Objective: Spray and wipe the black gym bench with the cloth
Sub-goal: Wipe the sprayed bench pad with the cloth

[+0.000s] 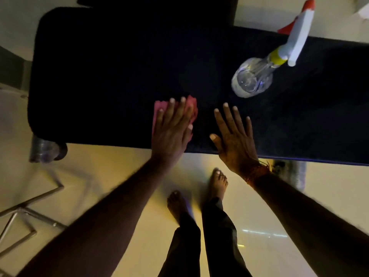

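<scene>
2 hands lie flat on the black gym bench (109, 66): the left hand (171, 126), fingers straight, presses the pink cloth (159, 105) near the front edge; the right hand (233, 136) holds nothing. Wiping step; next, push the cloth over the dark, maybe wet, top.

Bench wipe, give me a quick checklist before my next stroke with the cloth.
1. The pink cloth lies flat under the left hand on the bench: ok.
2. The right hand rests flat on the bench, apart from the cloth: ok.
3. The spray bottle is out of both hands' way: ok for now, but it stands on the bench to the right, so a stroke that way would likely meet it.
4. Bench wet with spray: cannot tell, the surface is too dark.
</scene>
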The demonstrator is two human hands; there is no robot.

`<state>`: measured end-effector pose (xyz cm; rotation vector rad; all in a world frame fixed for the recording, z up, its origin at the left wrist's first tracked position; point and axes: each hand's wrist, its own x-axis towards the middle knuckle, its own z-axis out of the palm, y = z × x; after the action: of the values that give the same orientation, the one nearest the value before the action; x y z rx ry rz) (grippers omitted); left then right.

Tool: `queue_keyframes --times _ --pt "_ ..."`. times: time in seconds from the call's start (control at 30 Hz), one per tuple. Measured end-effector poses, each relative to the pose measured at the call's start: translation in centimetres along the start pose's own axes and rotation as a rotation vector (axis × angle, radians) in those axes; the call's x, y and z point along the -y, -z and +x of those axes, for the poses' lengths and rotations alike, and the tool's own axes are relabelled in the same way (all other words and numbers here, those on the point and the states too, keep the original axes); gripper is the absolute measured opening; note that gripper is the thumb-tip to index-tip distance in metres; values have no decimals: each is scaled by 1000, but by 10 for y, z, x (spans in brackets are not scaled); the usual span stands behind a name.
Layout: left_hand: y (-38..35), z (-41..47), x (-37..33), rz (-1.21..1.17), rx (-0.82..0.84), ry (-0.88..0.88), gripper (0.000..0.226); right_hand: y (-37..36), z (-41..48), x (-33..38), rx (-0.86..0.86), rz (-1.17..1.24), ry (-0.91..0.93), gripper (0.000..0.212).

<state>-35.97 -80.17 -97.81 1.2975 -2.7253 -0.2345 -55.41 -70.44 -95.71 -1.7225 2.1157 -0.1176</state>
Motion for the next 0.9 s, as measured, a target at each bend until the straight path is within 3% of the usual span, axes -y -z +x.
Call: queue_keyframes --times 0.13,0.33,0.47,0.57,0.67,0.8,0.9 --pt "2 -3 8 -21 50 -238 53 -1 -4 -7 -8 0 -42 69" --pt "6 56 0 48 50 -5 61 -5 2 -15 -8 -8 -44 68" --pt "7 37 -4 24 144 -269 57 -1 2 -17 0 28 -91 69" --pt "10 77 -2 101 166 -224 72 2 0 -24 -14 29 -111 70" --pt "9 106 -16 99 189 -76 66 4 -3 -35 -5 13 -130 69" --pt "10 68 -26 46 200 -323 55 8 -8 -42 32 17 -118 71" --pt "11 88 -24 123 203 -350 65 8 -9 -43 32 24 -111 71"
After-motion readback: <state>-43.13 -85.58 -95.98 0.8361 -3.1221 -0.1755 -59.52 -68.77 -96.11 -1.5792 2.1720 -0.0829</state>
